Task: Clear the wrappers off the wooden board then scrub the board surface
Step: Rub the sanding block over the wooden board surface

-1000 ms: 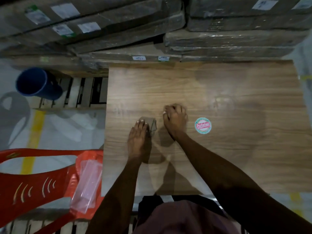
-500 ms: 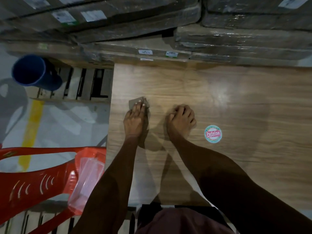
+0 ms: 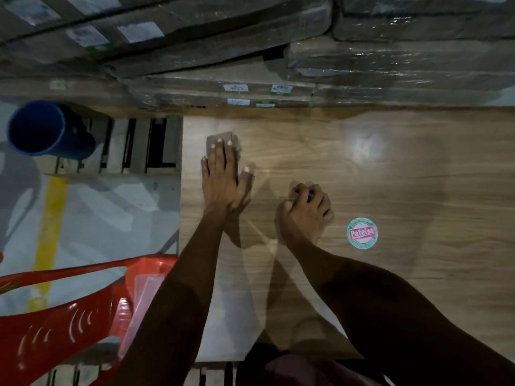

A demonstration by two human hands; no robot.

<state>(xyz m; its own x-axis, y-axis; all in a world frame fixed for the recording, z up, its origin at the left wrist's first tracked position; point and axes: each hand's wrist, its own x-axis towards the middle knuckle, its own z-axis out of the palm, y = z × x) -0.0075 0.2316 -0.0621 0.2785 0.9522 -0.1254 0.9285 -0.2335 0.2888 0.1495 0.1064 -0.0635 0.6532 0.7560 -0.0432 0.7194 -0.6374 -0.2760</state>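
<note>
A large wooden board point(image 3: 404, 274) with a wood-grain finish lies flat in front of me. My left hand point(image 3: 223, 176) presses flat, fingers together, on a small grey scrubbing pad point(image 3: 220, 137) near the board's far left corner. My right hand point(image 3: 305, 211) rests on the board to the right as a loose fist; whether it holds anything is hidden. A round green-and-red sticker point(image 3: 362, 232) is stuck to the board right of that fist. Clear plastic wrappers point(image 3: 142, 302) lie on a red chair, off the board.
A red plastic chair point(image 3: 69, 316) stands at the lower left, against the board's left edge. A blue cup point(image 3: 41, 129) sits on a slatted pallet point(image 3: 133, 146) to the far left. Stacked plastic-wrapped flat boxes point(image 3: 362, 65) run along the board's far edge.
My left hand has slid the pad away from me, toward the board's far left corner. My right hand has stayed in a loose fist beside the sticker.
</note>
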